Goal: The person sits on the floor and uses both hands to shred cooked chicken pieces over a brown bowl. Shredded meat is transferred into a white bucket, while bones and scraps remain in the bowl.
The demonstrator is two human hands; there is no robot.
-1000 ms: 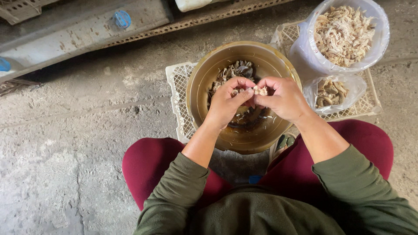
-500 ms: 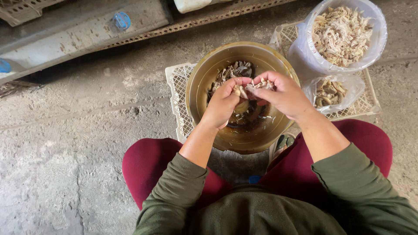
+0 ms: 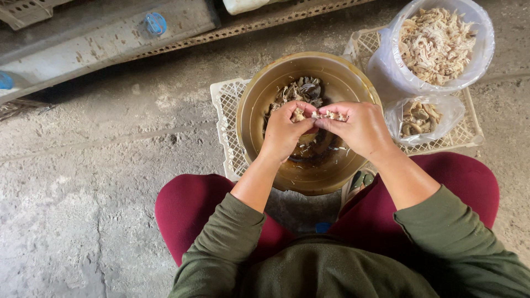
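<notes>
A round brass-coloured bowl (image 3: 259,99) stands on a white plastic crate (image 3: 223,118) in front of my knees. It holds dark, wet scraps and shells (image 3: 301,91). Both hands hover over the bowl, fingertips close together. My left hand (image 3: 284,131) pinches a small pale piece (image 3: 298,116). My right hand (image 3: 359,128) grips a pale, stringy strip (image 3: 329,115) between thumb and fingers. The two pieces sit a little apart.
A clear plastic bag (image 3: 439,47) full of pale shredded bits stands at the upper right on a second white crate (image 3: 469,129). A smaller bag (image 3: 419,118) with brownish chunks lies beside it. A grey beam (image 3: 105,38) runs along the top. Rough concrete floor (image 3: 83,182) lies left.
My hands have shifted slightly over the bowl and drawn a little apart, the pale material now split between the two sets of fingertips.
</notes>
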